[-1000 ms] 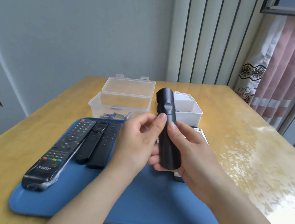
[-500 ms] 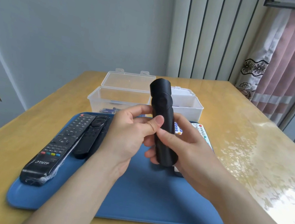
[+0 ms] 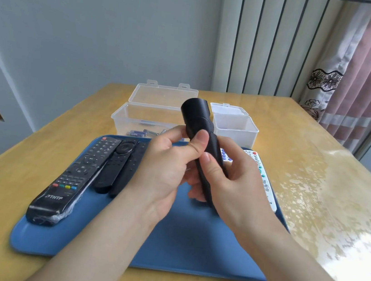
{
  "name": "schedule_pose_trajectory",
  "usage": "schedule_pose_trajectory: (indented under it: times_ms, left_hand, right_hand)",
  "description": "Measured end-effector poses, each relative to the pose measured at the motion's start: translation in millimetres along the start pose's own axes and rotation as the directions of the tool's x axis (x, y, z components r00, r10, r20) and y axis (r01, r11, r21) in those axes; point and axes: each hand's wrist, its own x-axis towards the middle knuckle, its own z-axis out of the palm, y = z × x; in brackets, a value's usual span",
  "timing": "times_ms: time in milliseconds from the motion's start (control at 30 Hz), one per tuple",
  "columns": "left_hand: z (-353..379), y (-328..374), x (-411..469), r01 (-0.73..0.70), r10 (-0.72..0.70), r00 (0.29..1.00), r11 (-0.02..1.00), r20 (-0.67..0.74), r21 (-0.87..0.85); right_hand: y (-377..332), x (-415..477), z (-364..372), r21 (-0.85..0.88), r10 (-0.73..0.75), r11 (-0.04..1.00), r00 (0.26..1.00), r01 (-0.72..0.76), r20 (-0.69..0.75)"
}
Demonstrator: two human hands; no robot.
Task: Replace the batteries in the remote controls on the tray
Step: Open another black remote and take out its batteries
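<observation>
In the head view, the left hand (image 3: 166, 168) and right hand (image 3: 233, 185) are both gripping a curved black remote (image 3: 196, 118), holding it tilted above the blue tray (image 3: 188, 248). Left of the left hand, a large keypad remote (image 3: 74, 177) and two slim remotes (image 3: 114, 166) are lying on the tray. A white remote (image 3: 266, 182) is lying just right of the right hand. Beyond both hands, a clear box (image 3: 142, 117) holding batteries (image 3: 142, 133) is sitting on the bench (image 3: 296, 156).

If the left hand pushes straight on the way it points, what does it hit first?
The left hand grips the black remote, so nothing lies between them. Beyond the remote, the small box looks next in line, though depth is unclear.
</observation>
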Motion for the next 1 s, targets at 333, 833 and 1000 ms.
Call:
schedule_pose_trajectory:
  times_ms: [333,833,1000]
  left_hand:
    - [-0.8,4.2,-3.2,-0.136,0.130,0.990,0.984,0.059,0.112]
    - [13.8,0.7,-8.4,-0.043,0.055,0.993,0.993,-0.108,0.109]
    - [11.8,2.1,-7.8,-0.042,0.047,0.995,0.997,-0.085,0.063]
  right_hand:
    - [-19.7,7.9,-15.5,0.347,0.328,0.844,0.906,-0.408,0.267]
    - [-15.2,0.9,1.2,0.422,0.204,0.866,0.961,-0.267,0.189]
    - [-9.9,0.4,3.1,0.381,0.158,0.903,0.978,-0.200,0.139]
